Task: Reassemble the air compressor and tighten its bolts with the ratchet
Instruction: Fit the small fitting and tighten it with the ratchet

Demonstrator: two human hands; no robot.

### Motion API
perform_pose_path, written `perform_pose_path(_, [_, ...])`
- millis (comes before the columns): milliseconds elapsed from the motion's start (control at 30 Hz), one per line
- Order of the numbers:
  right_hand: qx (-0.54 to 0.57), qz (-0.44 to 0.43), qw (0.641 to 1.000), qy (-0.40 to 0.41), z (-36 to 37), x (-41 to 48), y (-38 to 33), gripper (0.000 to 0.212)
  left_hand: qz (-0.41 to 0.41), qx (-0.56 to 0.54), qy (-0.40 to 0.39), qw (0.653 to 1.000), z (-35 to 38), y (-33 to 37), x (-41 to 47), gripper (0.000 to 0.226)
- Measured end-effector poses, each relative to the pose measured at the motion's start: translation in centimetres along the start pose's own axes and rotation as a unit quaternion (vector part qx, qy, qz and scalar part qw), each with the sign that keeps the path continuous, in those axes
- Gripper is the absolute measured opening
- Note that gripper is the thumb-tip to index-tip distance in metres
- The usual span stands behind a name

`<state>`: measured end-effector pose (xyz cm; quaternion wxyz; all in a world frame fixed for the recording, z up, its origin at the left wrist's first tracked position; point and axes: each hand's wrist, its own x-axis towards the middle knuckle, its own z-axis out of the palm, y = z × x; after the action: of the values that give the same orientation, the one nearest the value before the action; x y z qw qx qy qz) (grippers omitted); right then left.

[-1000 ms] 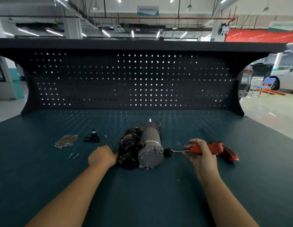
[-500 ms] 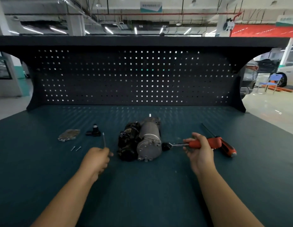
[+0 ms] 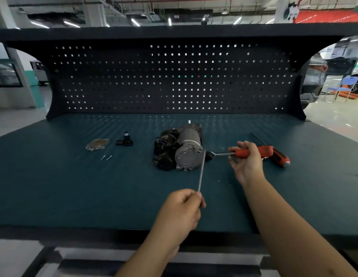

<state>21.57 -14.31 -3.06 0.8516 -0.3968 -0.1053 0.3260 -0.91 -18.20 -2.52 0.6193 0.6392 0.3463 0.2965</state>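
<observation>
On the workbench point(image 3: 74, 186) the air compressor point(image 3: 180, 148) lies lengthwise away from the person, end cap point(image 3: 189, 157) facing them. The right hand point(image 3: 247, 164) grips the ratchet point(image 3: 241, 153) crosswise, head toward it. The left hand point(image 3: 182, 208) pinches a long bolt point(image 3: 201, 170) pointing away.

The left hand point(image 3: 181, 209) hung low and near the body on a bare forearm, its fingers point(image 3: 187, 196) and thumb pinching the lower end of a thin grey metal rod point(image 3: 201, 170) that pointed up and forward. The right hand point(image 3: 247, 166) reached farther forward on a bare forearm, fingers curled over the grip of an orange-handled ratchet point(image 3: 262, 151).
</observation>
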Motion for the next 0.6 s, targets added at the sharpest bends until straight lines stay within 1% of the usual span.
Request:
perform_pose_path(300, [0.009, 0.018, 1.0, -0.004, -0.1, -0.1, 0.1, 0.01, -0.021, 0.003, 0.021, 1.0, 0.8, -0.2, 1.7, 0.034])
perform_pose_path(600, [0.012, 0.011, 1.0, -0.01, 0.0, -0.1, 0.0, 0.013, -0.017, -0.034, 0.024, 0.999, 1.1, -0.6, 1.7, 0.031])
